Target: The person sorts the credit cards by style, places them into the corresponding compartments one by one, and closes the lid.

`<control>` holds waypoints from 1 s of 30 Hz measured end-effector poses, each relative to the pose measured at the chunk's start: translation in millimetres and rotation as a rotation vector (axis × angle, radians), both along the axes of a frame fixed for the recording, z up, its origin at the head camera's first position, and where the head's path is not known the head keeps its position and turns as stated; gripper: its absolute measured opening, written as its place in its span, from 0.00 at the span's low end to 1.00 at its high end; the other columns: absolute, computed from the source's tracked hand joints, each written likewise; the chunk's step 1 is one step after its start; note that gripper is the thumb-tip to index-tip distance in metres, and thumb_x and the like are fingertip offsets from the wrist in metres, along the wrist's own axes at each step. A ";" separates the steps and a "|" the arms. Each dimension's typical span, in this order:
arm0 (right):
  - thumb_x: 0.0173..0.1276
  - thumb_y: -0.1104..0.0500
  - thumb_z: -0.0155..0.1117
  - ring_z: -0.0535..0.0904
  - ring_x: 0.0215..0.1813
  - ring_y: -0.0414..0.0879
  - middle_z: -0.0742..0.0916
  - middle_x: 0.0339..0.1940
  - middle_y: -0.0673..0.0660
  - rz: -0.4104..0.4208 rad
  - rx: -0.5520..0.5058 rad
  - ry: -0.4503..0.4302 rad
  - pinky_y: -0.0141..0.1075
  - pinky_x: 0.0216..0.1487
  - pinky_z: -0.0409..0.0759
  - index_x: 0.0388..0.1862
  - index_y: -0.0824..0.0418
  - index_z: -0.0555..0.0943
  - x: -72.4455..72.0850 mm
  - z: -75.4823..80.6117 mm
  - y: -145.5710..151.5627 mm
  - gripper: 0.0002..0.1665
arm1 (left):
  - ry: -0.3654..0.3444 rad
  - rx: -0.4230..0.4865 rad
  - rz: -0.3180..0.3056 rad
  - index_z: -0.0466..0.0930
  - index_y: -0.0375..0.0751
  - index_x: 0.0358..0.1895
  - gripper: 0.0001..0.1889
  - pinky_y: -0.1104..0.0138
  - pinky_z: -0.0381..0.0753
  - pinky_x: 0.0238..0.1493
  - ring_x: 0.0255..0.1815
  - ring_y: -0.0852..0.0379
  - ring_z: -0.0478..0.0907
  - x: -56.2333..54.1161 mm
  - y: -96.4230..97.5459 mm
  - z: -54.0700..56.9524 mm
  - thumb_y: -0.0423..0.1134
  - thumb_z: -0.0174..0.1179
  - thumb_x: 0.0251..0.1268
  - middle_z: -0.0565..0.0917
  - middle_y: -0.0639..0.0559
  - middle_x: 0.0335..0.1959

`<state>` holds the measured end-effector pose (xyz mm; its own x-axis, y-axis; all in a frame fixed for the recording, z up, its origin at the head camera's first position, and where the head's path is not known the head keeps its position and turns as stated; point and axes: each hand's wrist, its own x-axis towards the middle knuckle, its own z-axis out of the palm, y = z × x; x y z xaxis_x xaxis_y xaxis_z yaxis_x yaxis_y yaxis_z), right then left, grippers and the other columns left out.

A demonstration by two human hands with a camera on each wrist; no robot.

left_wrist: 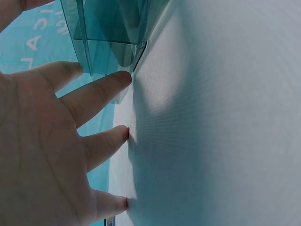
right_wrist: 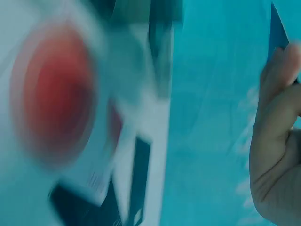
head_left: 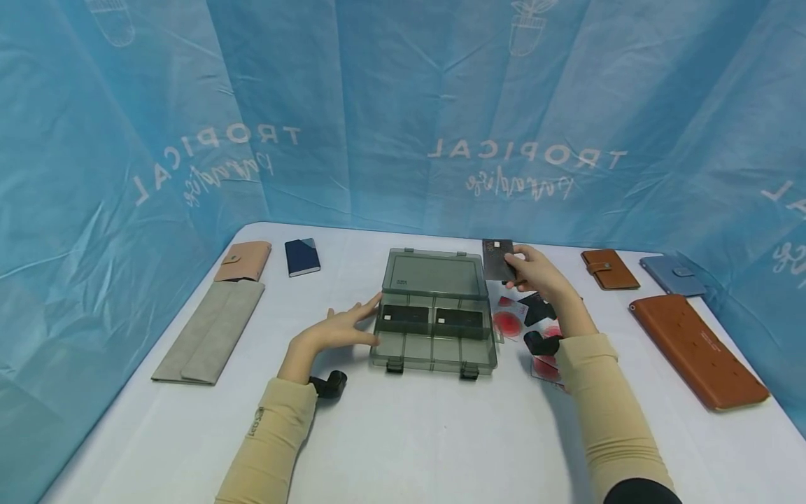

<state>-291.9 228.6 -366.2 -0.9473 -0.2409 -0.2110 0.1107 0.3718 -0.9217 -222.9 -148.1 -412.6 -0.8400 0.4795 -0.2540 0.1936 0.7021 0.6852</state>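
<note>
A translucent grey-green compartment box [head_left: 415,355] lies with its lid [head_left: 434,274] laid back, near the middle of the white table. Two dark cards [head_left: 406,316] sit side by side in its compartments. At the box's left side, my left hand [head_left: 336,330] has its fingers spread, thumb and index at the edge. My right hand [head_left: 535,271] pinches a dark bank card [head_left: 496,257] upright beside the lid's right edge. Below that hand lie loose red-and-white cards [head_left: 507,323] and black cards [head_left: 536,308], partly hidden by the wrist; the right wrist view blurs them.
To the left are a tan wallet [head_left: 244,259], a grey sleeve [head_left: 210,332] and a navy booklet [head_left: 302,257]. On the right lie a small brown wallet [head_left: 611,269], a blue wallet [head_left: 674,274] and a long brown wallet [head_left: 699,350]. A blue curtain [head_left: 390,112] hangs behind.
</note>
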 end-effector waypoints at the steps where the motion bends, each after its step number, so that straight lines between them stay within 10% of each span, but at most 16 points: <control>1: 0.75 0.51 0.42 0.78 0.21 0.39 0.78 0.29 0.58 0.044 0.004 -0.002 0.27 0.19 0.71 0.65 0.64 0.56 1.3 2.0 -7.5 0.26 | -0.001 0.000 -0.001 0.37 0.50 0.75 0.48 0.36 0.20 0.62 0.74 0.41 0.36 -0.1 0.0 -0.2 0.48 0.59 0.54 0.58 0.46 0.71; 10: 0.70 0.64 0.51 0.80 0.36 0.58 0.81 0.43 0.65 0.391 0.254 0.129 0.46 0.38 0.80 0.62 0.62 0.67 18.6 15.3 -81.2 0.22 | -0.006 -0.002 -0.004 0.37 0.50 0.75 0.49 0.36 0.20 0.61 0.74 0.40 0.36 -1.6 0.4 -1.6 0.48 0.59 0.54 0.58 0.46 0.71; 18: 0.66 0.66 0.56 0.78 0.51 0.55 0.81 0.49 0.62 0.450 0.601 0.325 0.44 0.46 0.78 0.52 0.58 0.74 26.0 12.3 -127.6 0.16 | -0.012 -0.001 -0.010 0.37 0.50 0.75 0.49 0.36 0.20 0.61 0.74 0.39 0.35 -1.3 -0.1 1.5 0.48 0.59 0.54 0.58 0.45 0.71; 30: 0.64 0.75 0.46 0.73 0.24 0.41 0.83 0.30 0.57 0.476 0.681 0.374 0.30 0.25 0.69 0.47 0.59 0.81 27.4 2.5 -148.3 0.21 | -0.014 -0.003 -0.014 0.38 0.49 0.75 0.48 0.35 0.20 0.61 0.73 0.38 0.36 1.0 -0.7 4.4 0.48 0.59 0.55 0.58 0.45 0.71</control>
